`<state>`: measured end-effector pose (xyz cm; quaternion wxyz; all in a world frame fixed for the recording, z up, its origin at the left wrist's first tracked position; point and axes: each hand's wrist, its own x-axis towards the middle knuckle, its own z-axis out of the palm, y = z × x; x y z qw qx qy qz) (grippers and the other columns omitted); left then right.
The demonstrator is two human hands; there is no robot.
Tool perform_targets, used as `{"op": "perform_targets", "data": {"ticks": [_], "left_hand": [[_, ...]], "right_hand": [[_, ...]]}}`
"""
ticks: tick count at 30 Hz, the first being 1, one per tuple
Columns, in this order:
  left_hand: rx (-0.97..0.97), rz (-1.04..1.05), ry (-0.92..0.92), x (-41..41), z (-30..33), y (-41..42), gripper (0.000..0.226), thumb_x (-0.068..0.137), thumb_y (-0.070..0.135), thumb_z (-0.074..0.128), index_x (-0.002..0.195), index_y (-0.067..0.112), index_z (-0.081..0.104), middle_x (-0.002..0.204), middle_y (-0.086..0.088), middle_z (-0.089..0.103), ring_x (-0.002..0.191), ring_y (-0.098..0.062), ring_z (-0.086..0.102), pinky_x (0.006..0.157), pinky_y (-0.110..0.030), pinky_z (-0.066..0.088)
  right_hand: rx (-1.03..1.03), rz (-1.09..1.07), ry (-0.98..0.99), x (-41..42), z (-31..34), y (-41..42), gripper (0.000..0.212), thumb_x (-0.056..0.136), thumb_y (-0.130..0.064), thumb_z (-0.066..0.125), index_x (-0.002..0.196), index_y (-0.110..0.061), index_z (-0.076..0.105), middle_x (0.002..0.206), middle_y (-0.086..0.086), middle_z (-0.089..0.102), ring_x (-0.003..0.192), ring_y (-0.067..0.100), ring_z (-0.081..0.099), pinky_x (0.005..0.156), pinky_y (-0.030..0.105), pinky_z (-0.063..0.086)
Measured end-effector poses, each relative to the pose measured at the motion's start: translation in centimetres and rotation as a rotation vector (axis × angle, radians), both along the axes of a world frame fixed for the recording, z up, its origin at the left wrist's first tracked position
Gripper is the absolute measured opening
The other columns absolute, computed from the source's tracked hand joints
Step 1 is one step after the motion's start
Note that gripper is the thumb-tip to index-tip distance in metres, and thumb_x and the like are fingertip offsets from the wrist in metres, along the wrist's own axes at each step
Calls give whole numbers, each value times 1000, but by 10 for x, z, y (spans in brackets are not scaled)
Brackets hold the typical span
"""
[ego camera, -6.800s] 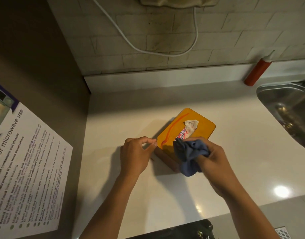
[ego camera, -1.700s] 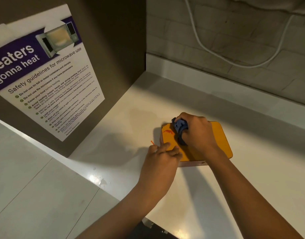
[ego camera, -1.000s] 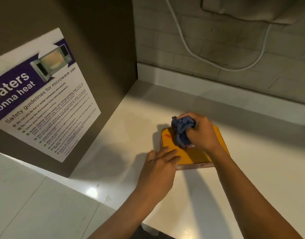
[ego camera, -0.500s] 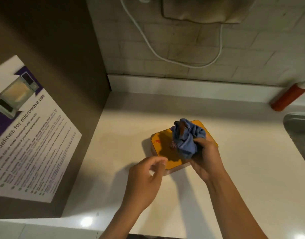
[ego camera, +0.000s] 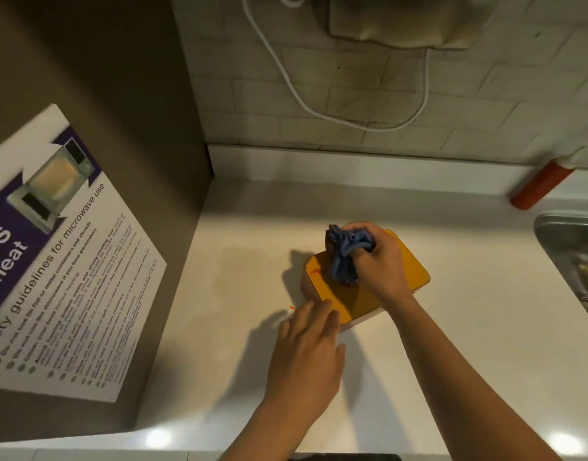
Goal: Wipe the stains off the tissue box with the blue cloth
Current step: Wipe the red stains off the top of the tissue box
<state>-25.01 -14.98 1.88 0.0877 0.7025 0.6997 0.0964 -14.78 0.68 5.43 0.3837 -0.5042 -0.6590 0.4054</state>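
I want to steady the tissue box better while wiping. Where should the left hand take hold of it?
Grip the near-left corner of the tissue box, coming from the left hand's own side. That corner is bare, while the right hand and blue cloth cover the top's middle.

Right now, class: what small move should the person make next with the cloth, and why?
Probably slide the blue cloth, gripped in the right hand, toward the red smear on the tissue box corner, since that stain shows uncovered; the left hand steadies the box's near edge.

Right hand [ego camera: 380, 261] gripping bunched blue cloth [ego camera: 344, 254] on orange tissue box [ego camera: 409, 274]; left hand [ego camera: 307, 354] flat, fingertips touching box's near corner.
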Motion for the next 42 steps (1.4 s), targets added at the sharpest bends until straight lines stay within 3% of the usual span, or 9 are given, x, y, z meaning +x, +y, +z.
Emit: {"op": "perform_targets", "data": {"ticks": [6, 17, 21, 24, 27, 31, 33, 37, 42], "left_hand": [[-109, 0, 57, 11, -5, -5, 77, 60, 45, 93, 127, 12, 72, 135, -6, 67, 109, -33, 69, 80, -44, 60], [-24, -13, -23, 15, -14, -12, 89, 46, 14, 89, 132, 7, 67, 135, -9, 65, 42, -17, 53, 35, -27, 35], [-13, -13, 27, 19, -17, -14, 92, 42, 15, 91, 132, 9, 69, 131, -8, 69, 35, -16, 45, 37, -26, 18], [-105, -32, -39, 15, -9, -12, 92, 62, 21, 86, 147, 8, 54, 154, -11, 51, 42, -19, 54, 41, -28, 26], [-102, -86, -63, 3, 5, -17, 74, 98, 27, 52, 163, 17, 19, 172, -2, 11, 87, -27, 70, 65, -37, 50], [-272, -124, -157, -11, 34, -37, 54, 105, 45, 39, 157, 40, 27, 164, 21, 26, 127, -23, 57, 103, -38, 45], [-252, -34, -292, -21, 31, -49, 44, 98, 52, 44, 142, 53, 43, 144, 28, 49, 111, -10, 64, 100, -31, 49], [-146, 367, -909, -35, 19, -45, 14, 94, 39, 65, 98, 51, 71, 95, 25, 73, 58, -4, 62, 73, -32, 57], [30, 624, -1368, -38, 32, -23, 23, 97, 28, 67, 112, 45, 65, 98, 17, 75, 69, -5, 68, 57, -27, 50]], "right_hand": [[242, 214, -449, -22, -10, 3, 28, 78, -8, 58, 103, -15, 68, 102, 3, 70, 87, 19, 61, 73, 26, 52], [269, 265, -505, -35, -9, -13, 36, 65, -7, 50, 94, -18, 68, 93, 2, 73, 79, 24, 64, 63, 33, 54], [267, 318, -511, -39, -11, -23, 38, 65, -5, 48, 95, -18, 68, 95, 3, 73, 81, 25, 64, 63, 32, 54], [197, 380, -504, -40, -5, -25, 37, 69, -1, 50, 97, -18, 67, 97, 2, 72, 86, 25, 65, 67, 35, 56], [-52, 401, -253, -40, 5, -33, 40, 75, 12, 48, 97, -16, 68, 97, 0, 71, 92, 21, 65, 74, 32, 58], [-477, 178, 616, -43, 19, -56, 27, 86, 23, 40, 104, 12, 58, 102, 23, 69, 96, 25, 71, 83, 38, 59], [-706, 157, 971, -43, 22, -61, 31, 89, 20, 38, 113, 12, 57, 116, 32, 65, 111, 40, 64, 97, 54, 51], [-902, 123, 1172, -42, 25, -71, 42, 90, 14, 42, 126, -2, 55, 123, 32, 62, 113, 43, 63, 95, 53, 52], [-923, 96, 1240, -45, 22, -86, 56, 85, 4, 56, 140, 0, 44, 138, 36, 49, 131, 52, 43, 114, 60, 29]]}}
